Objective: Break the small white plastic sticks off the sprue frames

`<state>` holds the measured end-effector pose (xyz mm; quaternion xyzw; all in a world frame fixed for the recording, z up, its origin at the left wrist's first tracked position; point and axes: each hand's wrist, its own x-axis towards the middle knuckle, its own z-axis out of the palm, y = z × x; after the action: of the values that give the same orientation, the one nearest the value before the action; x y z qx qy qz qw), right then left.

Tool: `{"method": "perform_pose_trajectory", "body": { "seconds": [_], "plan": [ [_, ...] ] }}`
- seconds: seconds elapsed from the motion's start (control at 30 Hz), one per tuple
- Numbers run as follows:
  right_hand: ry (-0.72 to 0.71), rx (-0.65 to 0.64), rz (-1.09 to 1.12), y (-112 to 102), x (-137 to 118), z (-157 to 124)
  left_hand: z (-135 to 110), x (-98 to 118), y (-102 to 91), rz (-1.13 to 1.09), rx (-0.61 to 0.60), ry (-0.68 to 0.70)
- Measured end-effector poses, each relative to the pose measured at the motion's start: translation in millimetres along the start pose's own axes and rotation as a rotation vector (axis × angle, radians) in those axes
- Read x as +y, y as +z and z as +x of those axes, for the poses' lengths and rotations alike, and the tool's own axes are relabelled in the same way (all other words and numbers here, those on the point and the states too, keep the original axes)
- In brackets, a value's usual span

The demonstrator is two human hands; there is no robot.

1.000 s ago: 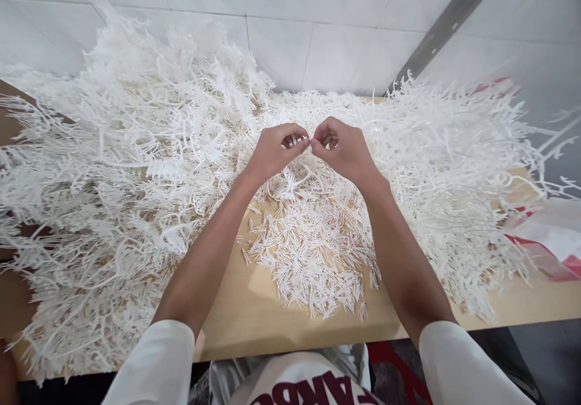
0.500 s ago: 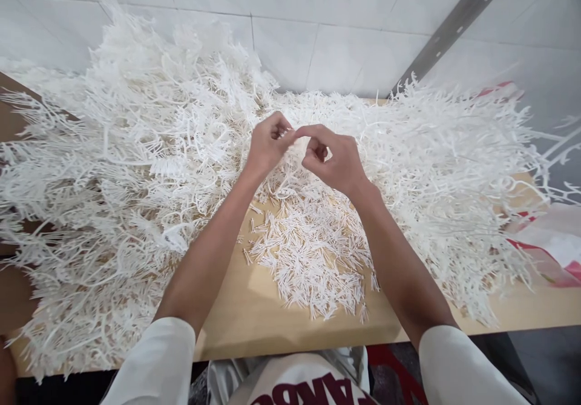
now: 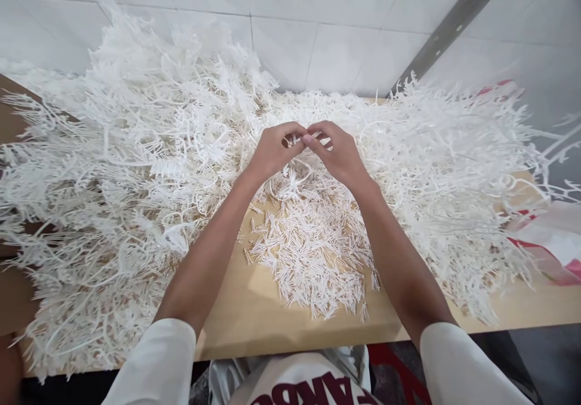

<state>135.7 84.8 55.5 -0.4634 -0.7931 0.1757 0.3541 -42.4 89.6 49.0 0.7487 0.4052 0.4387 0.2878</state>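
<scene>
My left hand (image 3: 279,146) and my right hand (image 3: 333,149) meet at the fingertips, thumbs and forefingers pinched together above the middle of the table. Whatever lies between the fingertips is too small and covered to make out. Slim white strands show through the gap in my left hand's fingers; I cannot tell whether it holds them. Just below the hands a curved white branched plastic sprig (image 3: 293,181) is visible. Nearer to me, a flat heap of short white plastic pieces (image 3: 318,253) is spread over the tabletop.
A tall tangle of white branched plastic sprigs (image 3: 136,169) covers the table's left side. Another heap of sprigs (image 3: 436,163) fills the right. A red-and-white plastic bag (image 3: 551,241) lies at far right. Behind stand a tiled wall (image 3: 290,48) and a slanted metal post (image 3: 454,26).
My right hand's fingers have curled in, its thumb now meeting the left fingertips. My left hand has shifted slightly right and down. The heaps look the same.
</scene>
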Motion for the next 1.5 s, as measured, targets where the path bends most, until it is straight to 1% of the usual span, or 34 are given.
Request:
{"method": "perform_pose_trajectory", "body": {
  "seconds": [0.07,0.17,0.23,0.3,0.37,0.47,0.53,0.63,0.67,0.7,0.73,0.8,0.87,0.9,0.97,1.07,1.23,1.33,1.4,1.5],
  "plan": [
    [-0.001,-0.043,-0.066,-3.9,-2.9,-1.0,-1.1,0.6,1.4,0.025,0.003,0.001],
    [-0.025,-0.072,-0.217,-10.2,-7.9,-1.7,-2.5,-0.6,3.1,0.057,0.005,-0.001],
    [-0.036,-0.095,-0.264,-11.1,-10.0,-1.4,-2.9,-1.5,4.1,0.059,0.006,-0.006],
    [-0.022,-0.078,-0.268,-8.9,-10.1,-0.6,-2.5,-1.3,5.8,0.035,0.006,-0.013],
    [-0.002,-0.032,-0.257,-5.5,-8.4,0.5,-1.8,0.5,8.2,0.002,0.013,-0.023],
    [-0.003,0.014,-0.205,-3.0,-8.4,0.9,-0.9,2.7,12.0,-0.009,0.028,-0.03],
    [-0.006,0.017,-0.137,-4.4,-15.6,-0.6,-0.7,0.4,11.8,0.019,0.086,-0.044],
    [-0.047,-0.044,0.005,-9.0,-37.4,-4.5,-0.2,-9.8,5.1,0.049,0.258,-0.116],
    [-0.077,-0.053,0.032,-10.4,-44.5,-5.6,0.0,-13.4,1.9,0.043,0.294,-0.133],
    [-0.098,-0.043,0.048,-11.5,-49.6,-6.2,0.3,-16.5,-1.0,0.03,0.301,-0.134],
    [-0.098,-0.022,0.046,-12.1,-52.0,-6.3,0.6,-18.5,-3.0,0.012,0.286,-0.127],
    [-0.04,0.053,0.023,-12.2,-47.2,-5.2,0.9,-19.4,-3.9,-0.014,0.233,-0.107],
    [0.069,0.113,0.01,-11.2,-32.7,-3.2,0.7,-17.3,-0.7,-0.023,0.205,-0.093],
    [0.114,0.124,0.013,-10.7,-24.3,-2.1,0.4,-15.9,1.5,-0.024,0.204,-0.088],
    [0.157,0.113,0.033,-9.8,-10.2,-0.4,-0.2,-13.1,5.4,-0.023,0.213,-0.081],
    [0.137,0.065,0.09,-8.7,-3.3,1.1,-0.4,-9.6,7.7,-0.015,0.201,-0.074],
    [0.108,-0.017,0.171,-6.0,-10.0,1.7,0.0,-3.1,9.3,-0.034,0.126,-0.015],
    [0.089,0.026,0.173,-6.1,-9.2,2.0,-0.4,-0.6,10.4,-0.047,0.097,-0.006],
    [0.076,0.075,0.176,-7.5,-6.8,2.6,-0.4,-0.3,9.2,-0.08,0.094,-0.039],
    [0.065,0.11,0.181,-9.6,-3.6,3.4,0.5,-1.6,4.2,-0.146,0.097,-0.095]
  ]
}}
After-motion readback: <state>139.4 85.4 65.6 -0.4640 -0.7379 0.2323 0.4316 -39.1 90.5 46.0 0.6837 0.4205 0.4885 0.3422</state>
